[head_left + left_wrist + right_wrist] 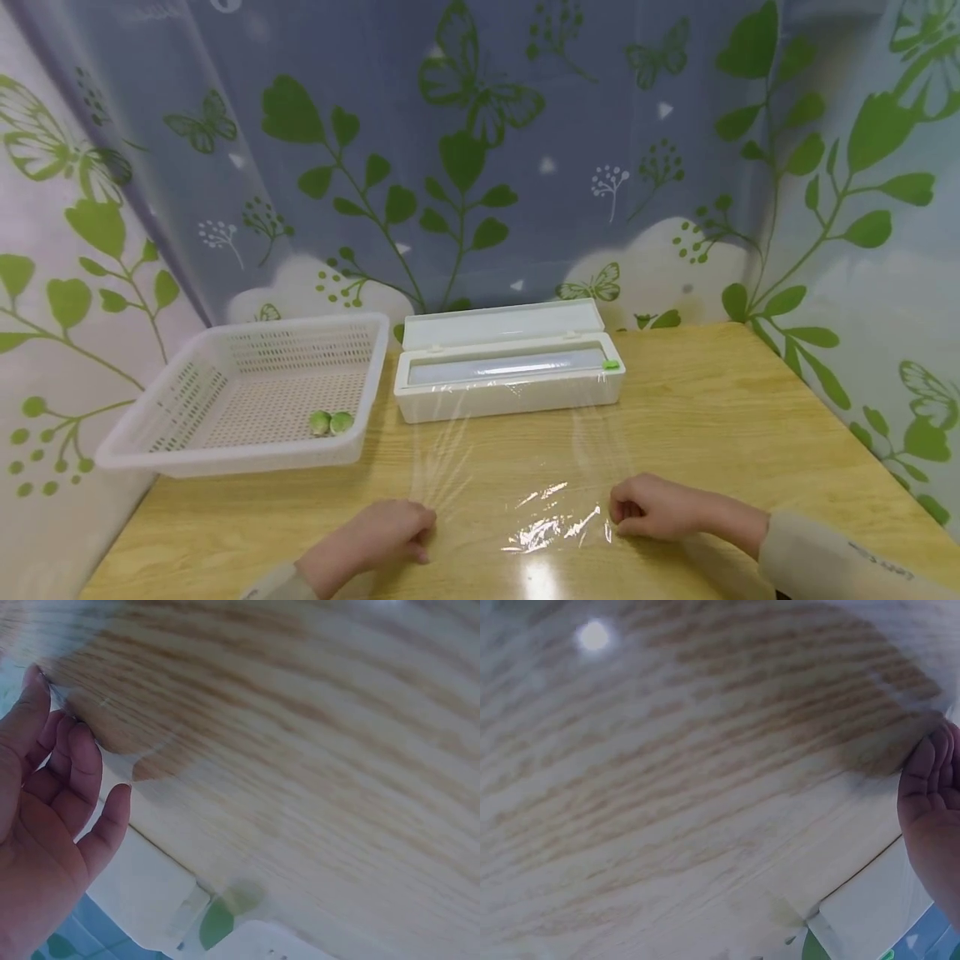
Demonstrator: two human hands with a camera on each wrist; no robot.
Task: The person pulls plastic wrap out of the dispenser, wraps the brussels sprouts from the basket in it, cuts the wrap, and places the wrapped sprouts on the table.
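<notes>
- Clear film point(543, 500): drawn out of the white dispenser box point(510, 402) towards the table's near side; it spans the gap between the two hands and runs from them back to the box.
- Left hand point(378, 533): at the film's left near corner; thumb and forefinger closed together, pinching the film's edge, other fingers loosely bent.
- Right hand point(660, 507): at the film's right near corner; fingers curled in, gripping its edge.
- Dispenser box: near the back edge of the table point(720, 400), beyond both hands; lid point(502, 323) raised, green slider point(611, 365) at the right end.
- White basket point(247, 457): at the table's left edge, left of the box; two green sprouts point(330, 423) inside, in its near right corner.
</notes>
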